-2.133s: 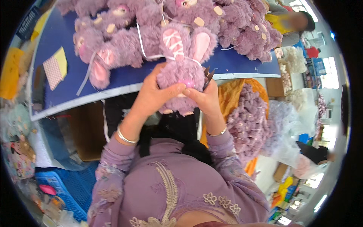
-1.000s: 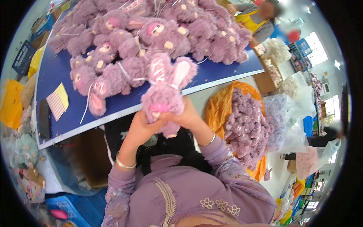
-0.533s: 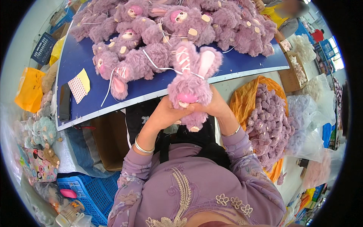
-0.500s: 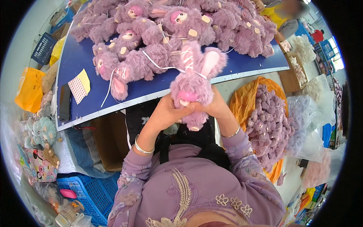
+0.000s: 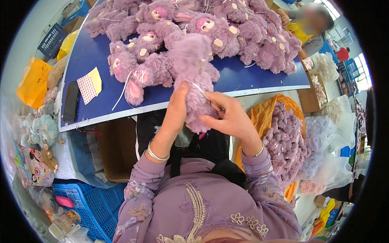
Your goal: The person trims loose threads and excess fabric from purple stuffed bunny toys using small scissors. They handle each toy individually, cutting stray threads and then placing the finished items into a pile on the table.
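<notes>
A fluffy purple plush toy [image 5: 192, 73] is held upright between my hands at the table's near edge, its upper part blurred by motion. My left hand [image 5: 177, 106] is closed round its left side. On the other side my right hand [image 5: 231, 115] is closed too, thumb and fingers on the fur. A white cord shows on the toy by my right fingertips. The toy's face and long ears are not visible; a small pink bit sticks out at its bottom. Behind it, a heap of similar purple plush toys [image 5: 221, 38] with pink-and-white faces covers the far part of the blue table [image 5: 154, 96].
A dark phone [image 5: 71, 101] and a sticker sheet [image 5: 89, 86] lie on the table's left. An orange sack [image 5: 254, 111] full of purple plush pieces stands to the right. A blue crate [image 5: 87, 206] sits lower left. Another person [image 5: 310, 30] is at the far right.
The toy has been turned round, so its face and ears no longer show. My right hand has shifted from the face to the toy's right side.
</notes>
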Demonstrator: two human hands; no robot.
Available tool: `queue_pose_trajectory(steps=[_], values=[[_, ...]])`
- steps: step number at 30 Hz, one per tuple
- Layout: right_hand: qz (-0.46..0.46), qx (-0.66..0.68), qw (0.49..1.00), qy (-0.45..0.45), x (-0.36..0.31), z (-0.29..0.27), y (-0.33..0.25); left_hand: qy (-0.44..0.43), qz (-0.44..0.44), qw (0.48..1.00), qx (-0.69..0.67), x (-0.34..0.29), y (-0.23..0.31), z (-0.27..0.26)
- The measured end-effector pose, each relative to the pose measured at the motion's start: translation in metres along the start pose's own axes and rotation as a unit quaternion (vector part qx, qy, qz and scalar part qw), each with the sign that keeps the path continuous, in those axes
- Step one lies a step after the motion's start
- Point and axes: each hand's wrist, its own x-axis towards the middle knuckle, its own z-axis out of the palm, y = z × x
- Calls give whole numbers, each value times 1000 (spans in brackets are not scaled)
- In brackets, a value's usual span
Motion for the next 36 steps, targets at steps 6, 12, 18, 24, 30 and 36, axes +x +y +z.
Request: queue_pose_trajectory(steps=[6,12,18,24,30,36], values=[[-13,-244,966,-88,5,-6,-23,1,-19,1000,-22,2,1,-14],[21,-81,989,-125,16,-9,-13,-13,-24,996,-87,1,12,-16],[-17,-149,986,-66,19,-4,-10,-33,-106,988,-110,-6,15,4],[-39,-256,966,-19,8,4,-25,-83,-23,990,-113,4,9,11],[35,-273,958,-77,-6,2,-51,-61,-2,993,-105,3,19,22],[40,-143,972,-184,-11,-37,-73,-44,6,988,-149,4,18,26]])
